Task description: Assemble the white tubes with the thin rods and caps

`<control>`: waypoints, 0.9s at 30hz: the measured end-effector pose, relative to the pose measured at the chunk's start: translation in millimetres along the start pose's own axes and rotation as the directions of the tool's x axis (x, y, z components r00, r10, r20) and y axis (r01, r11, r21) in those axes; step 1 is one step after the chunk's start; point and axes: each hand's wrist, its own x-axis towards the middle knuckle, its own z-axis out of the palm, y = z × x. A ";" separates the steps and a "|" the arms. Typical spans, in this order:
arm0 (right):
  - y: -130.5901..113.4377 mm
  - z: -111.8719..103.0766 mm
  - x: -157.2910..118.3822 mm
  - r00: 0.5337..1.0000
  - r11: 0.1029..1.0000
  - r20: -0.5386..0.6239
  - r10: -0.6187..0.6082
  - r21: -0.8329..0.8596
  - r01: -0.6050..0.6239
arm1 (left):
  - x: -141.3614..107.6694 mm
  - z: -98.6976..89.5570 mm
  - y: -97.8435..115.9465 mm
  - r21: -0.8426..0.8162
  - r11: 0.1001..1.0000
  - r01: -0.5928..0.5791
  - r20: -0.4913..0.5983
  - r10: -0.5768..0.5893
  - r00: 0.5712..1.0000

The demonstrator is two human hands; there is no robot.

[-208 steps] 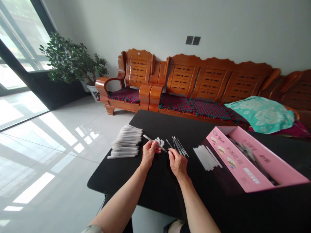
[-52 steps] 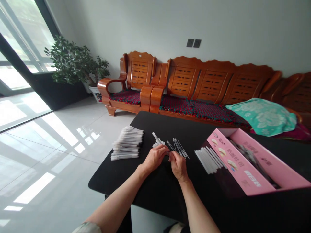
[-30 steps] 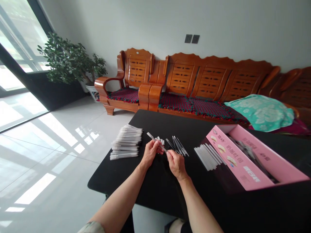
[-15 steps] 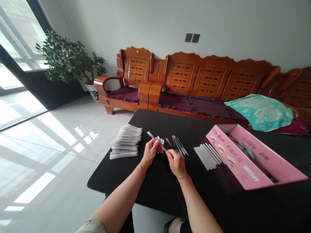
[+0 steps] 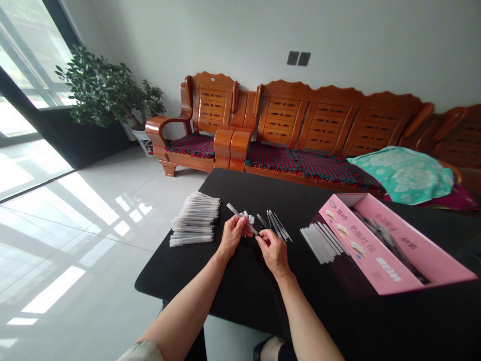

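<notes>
A whitish pen [image 5: 232, 207] slants between my two hands above the black table. Its body is gripped by my left hand [image 5: 234, 233], fingers closed around the middle. At the lower end, which looks dark, my right hand [image 5: 272, 247] pinches with thumb and fingers; any small part there is too tiny to make out. Just beyond my hands lie several small white pen caps [image 5: 248, 216] and a spread of thin ink refills [image 5: 278, 225]. Stacked finished-looking pens [image 5: 196, 216] with dark tips are on the left. White pen barrels [image 5: 322, 241] lie in a row on the right.
A pink open box [image 5: 361, 245] with grey-black contents stands at the table's right. The black table [image 5: 180, 278] has a rounded front left corner. Behind it are a wooden sofa [image 5: 285, 118], a turquoise cloth [image 5: 406, 173] and a potted plant [image 5: 108, 93].
The fingers of my right hand have shifted slightly at the pen's lower end, where a dark tip now shows. My left hand and the pen stay nearly still.
</notes>
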 end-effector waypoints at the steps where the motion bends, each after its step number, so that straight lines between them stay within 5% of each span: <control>1: -0.2 -0.1 0.1 1.000 1.000 -0.001 0.011 -0.002 -0.011 | -0.1 0.1 0.0 0.002 1.000 -0.002 -0.002 0.002 1.000; 27: -0.8 -1.3 -0.4 1.000 0.999 0.026 0.011 -0.038 -0.010 | 0.2 1.3 -1.1 0.010 1.000 0.010 -0.035 -0.010 0.999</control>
